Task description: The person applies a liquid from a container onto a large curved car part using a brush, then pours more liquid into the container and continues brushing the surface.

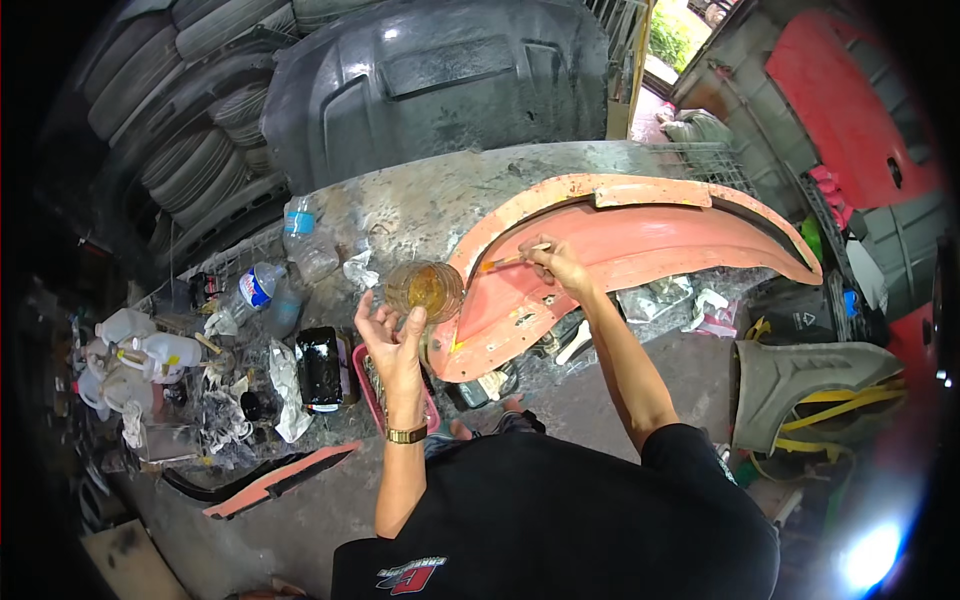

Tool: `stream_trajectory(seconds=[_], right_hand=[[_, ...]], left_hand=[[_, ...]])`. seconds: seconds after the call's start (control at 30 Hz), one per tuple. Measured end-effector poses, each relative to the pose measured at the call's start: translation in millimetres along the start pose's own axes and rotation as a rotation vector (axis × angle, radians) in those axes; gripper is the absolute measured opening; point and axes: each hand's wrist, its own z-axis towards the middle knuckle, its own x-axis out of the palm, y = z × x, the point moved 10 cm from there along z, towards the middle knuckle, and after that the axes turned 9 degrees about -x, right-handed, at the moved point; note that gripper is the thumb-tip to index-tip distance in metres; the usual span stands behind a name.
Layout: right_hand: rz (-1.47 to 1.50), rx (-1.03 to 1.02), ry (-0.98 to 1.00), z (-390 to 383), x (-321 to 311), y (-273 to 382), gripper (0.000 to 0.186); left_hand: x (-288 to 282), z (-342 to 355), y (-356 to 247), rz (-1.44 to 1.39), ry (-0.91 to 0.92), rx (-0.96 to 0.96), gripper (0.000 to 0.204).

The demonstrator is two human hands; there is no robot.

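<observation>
My left hand [396, 345] is wrapped round a clear jar [424, 290] with amber liquid in its bottom. The jar is held over the left end of a large salmon-pink curved panel [640, 245]. In my right hand [558, 268] is a small paintbrush [500, 264]. Its orange-stained bristles point left, over or against the panel's inner face near the black-edged rim; whether they touch it I cannot tell. A wet yellow streak shows at the panel's lower left tip.
Plastic bottles [310, 250], white jugs [165, 350], a black container [320, 365] and a pink basket [366, 385] crowd the worktable's left side. A large dark moulded panel [440, 80] stands behind. A grey part with yellow straps [815, 400] sits at right. A smaller pink-and-black strip [280, 480] lies lower left.
</observation>
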Motion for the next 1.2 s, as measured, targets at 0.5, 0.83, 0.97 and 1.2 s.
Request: stream_trajectory(seconds=[0.5,0.83,0.97,1.2], right_hand=[[0.131,-0.091,-0.112,-102.0,55.5,37.4,0.02],[0.22,-0.12,-0.151,-112.2,57.5,39.5,0.019],[0.228,-0.179,-0.205,-113.9,49.8,60.1,0.018],[0.168,-0.34,-0.19,-127.1,70.2,138.0,0.013]], left_hand=[[-8.3,-8.2,-14.0,-0.079,-0.001,0.012,0.072],[-8.3,-2.3,-9.1,-0.063,0.004,0.027,0.074],[-9.1,-3.0,-9.7,-0.084,-0.017,0.003,0.075],[-0.8,-0.4,-3.8,-0.043,0.01,0.003,0.071]])
